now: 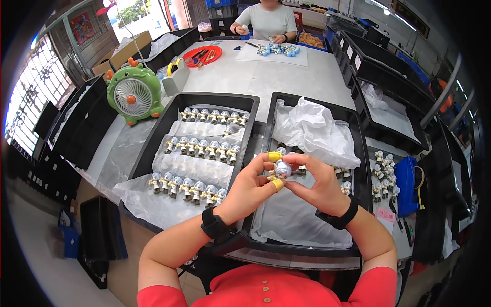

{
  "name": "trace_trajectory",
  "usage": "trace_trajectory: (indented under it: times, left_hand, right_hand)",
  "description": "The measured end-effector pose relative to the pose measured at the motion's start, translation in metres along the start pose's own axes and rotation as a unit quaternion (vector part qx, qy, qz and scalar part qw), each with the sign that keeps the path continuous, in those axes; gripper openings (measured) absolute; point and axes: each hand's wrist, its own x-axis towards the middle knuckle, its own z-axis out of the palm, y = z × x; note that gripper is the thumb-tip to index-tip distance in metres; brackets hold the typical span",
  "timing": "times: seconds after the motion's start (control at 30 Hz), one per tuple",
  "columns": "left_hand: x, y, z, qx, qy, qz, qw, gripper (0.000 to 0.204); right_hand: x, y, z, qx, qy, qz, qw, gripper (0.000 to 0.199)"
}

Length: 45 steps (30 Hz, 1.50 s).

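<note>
Fingers of both hands meet on one small figurine (pixel 282 168), held up over the inner edge of the right black tray (pixel 358 153). The left hand (pixel 250 187) pinches it from the left, with yellow finger covers (pixel 274 156) on the thumb and forefinger; the right hand (pixel 319 187) closes on it from the right with bare fingertips. To handle it well, the grip probably wants to stay light and on the body rather than the pale rounded head, with the figurine turned slowly so each side faces the eye, and kept low above the tray's white paper (pixel 312 130) in case it slips.

Rows of like figurines (pixel 204 148) stand on white paper in the left black tray (pixel 153 143), and a few more sit in the right tray behind the hands. A green desk fan (pixel 134 94) stands at the far left of the table (pixel 266 77).

Much of the held figurine is covered by fingers; its lower half and any flaw on it cannot be made out. What the fingertips are doing to it is too small to tell. Another person (pixel 266 20) across the table is cut off at the top.
</note>
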Motion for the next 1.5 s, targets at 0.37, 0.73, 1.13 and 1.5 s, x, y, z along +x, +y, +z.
trace_trajectory:
  times: [0.37,0.73,1.13,1.5]
  left_hand:
    - [0.005,0.0,-0.002,-0.084,-0.049,-0.015,0.995,0.059]
    - [0.005,0.001,-0.004,-0.081,-0.043,-0.045,0.995,0.057]
    - [0.004,-0.002,-0.006,-0.197,-0.03,-0.076,0.977,0.053]
    - [0.004,-0.007,-0.005,-0.242,-0.049,-0.066,0.967,0.047]
  right_hand:
    - [0.001,0.021,-0.001,0.146,-0.045,0.111,0.982,0.034]
    - [0.0,0.028,0.003,0.235,-0.056,0.184,0.953,0.035]
    - [-0.008,0.027,0.008,0.187,-0.064,0.118,0.973,0.078]
    - [-0.009,0.022,0.014,0.12,-0.061,0.114,0.984,0.083]
